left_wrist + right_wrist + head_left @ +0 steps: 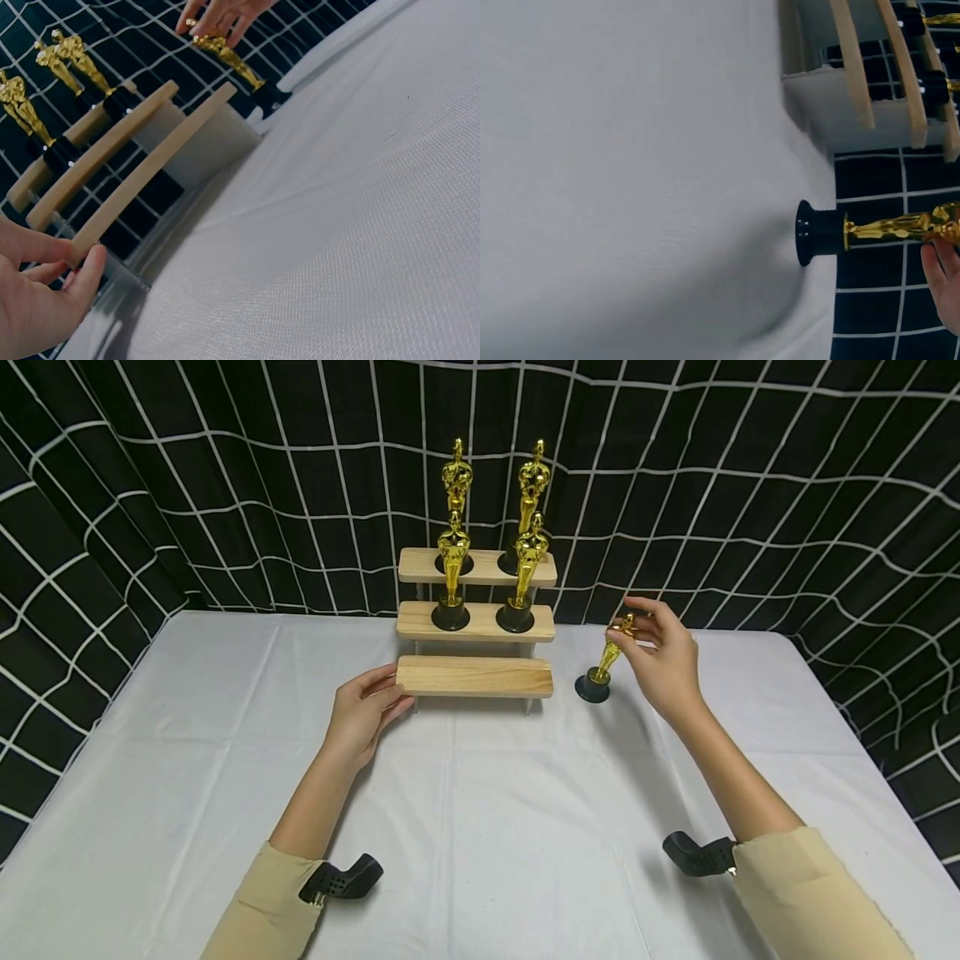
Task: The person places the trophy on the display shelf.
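A three-tier wooden display stand with clear supports is near the back of the table. My left hand pinches the left end of its lowest shelf, thumb and fingers on the wood. To the right of the stand, my right hand grips a gold trophy figurine by its upper part. The figurine leans slightly, and its black round base is at or just over the cloth; I cannot tell whether it touches. Two gold figurines stand on the middle shelf and two on the top one. The bottom shelf is bare.
White cloth covers the table. A black curtain with white grid lines hangs behind and at both sides. Black wrist devices stick out from both beige sleeves.
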A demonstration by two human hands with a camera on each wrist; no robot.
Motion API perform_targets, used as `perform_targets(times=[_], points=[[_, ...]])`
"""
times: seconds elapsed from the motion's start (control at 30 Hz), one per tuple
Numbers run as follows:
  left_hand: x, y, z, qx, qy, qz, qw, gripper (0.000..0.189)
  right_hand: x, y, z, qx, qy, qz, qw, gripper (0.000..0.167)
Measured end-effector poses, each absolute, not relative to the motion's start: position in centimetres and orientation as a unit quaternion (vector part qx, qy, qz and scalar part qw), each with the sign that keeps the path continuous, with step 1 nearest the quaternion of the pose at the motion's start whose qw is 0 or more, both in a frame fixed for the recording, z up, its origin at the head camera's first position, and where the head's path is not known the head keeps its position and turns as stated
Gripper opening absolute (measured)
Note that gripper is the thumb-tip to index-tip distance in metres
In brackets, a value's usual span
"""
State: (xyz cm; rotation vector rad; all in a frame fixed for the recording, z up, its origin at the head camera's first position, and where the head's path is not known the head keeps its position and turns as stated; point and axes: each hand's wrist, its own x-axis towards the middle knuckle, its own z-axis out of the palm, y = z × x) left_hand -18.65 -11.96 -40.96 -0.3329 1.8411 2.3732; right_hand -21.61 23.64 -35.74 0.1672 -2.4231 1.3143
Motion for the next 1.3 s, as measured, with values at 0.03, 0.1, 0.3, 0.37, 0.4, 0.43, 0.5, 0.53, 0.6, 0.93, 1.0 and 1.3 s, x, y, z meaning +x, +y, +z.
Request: perform_targets(times=[0.03, 0.1, 0.3, 0.37, 0.4, 0.43, 0.5, 0.53, 0.6, 0.93, 1.0, 1.3], points=[[-18.7, -11.9, -41.0, -0.110, 0.608, 0.784, 0.060, 0.047, -21.6, 23.7, -35.9, 0.057, -0.862, 0.468, 0.187, 0.047], [-18.7, -11.9, -40.9, -0.110, 0.609, 0.783, 0.061, 0.047, -21.4, 23.8, -36.1, 0.054, -0.860, 0.472, 0.186, 0.047], [-18.7, -11.9, -40.9, -0.112, 0.609, 0.783, 0.063, 0.047, -21.2, 23.8, -36.5, 0.053, -0.855, 0.478, 0.192, 0.046], [-18.7, -11.9, -40.8, -0.112, 0.609, 0.783, 0.064, 0.047, -21.2, 23.8, -36.5, 0.054, -0.854, 0.480, 0.194, 0.045], [-18.7, -11.9, -40.8, -0.112, 0.609, 0.783, 0.064, 0.047, -21.2, 23.8, -36.6, 0.054, -0.853, 0.480, 0.196, 0.045], [-18.7, -11.9, -40.8, -0.112, 0.609, 0.783, 0.064, 0.047, -21.2, 23.8, -36.6, 0.054, -0.853, 0.481, 0.197, 0.045], [-18.7, -11.9, -40.8, -0.112, 0.609, 0.783, 0.064, 0.047, -21.3, 23.8, -36.6, 0.055, -0.851, 0.482, 0.200, 0.045], [-18.7, -11.9, -40.8, -0.111, 0.609, 0.783, 0.064, 0.047, -21.3, 23.8, -36.6, 0.056, -0.851, 0.482, 0.201, 0.045], [-18.7, -11.9, -40.8, -0.110, 0.608, 0.784, 0.063, 0.047, -21.3, 23.9, -36.7, 0.056, -0.852, 0.479, 0.203, 0.045], [-18.7, -11.9, -40.9, -0.113, 0.607, 0.784, 0.064, 0.047, -20.9, 24.1, -36.3, 0.063, -0.851, 0.479, 0.204, 0.045], [-18.7, -11.9, -40.9, -0.114, 0.607, 0.784, 0.064, 0.047, -20.7, 24.0, -36.1, 0.069, -0.851, 0.479, 0.204, 0.045], [-18.7, -12.0, -40.9, -0.114, 0.606, 0.785, 0.064, 0.047, -20.1, 23.4, -35.2, 0.086, -0.855, 0.475, 0.188, 0.045]])
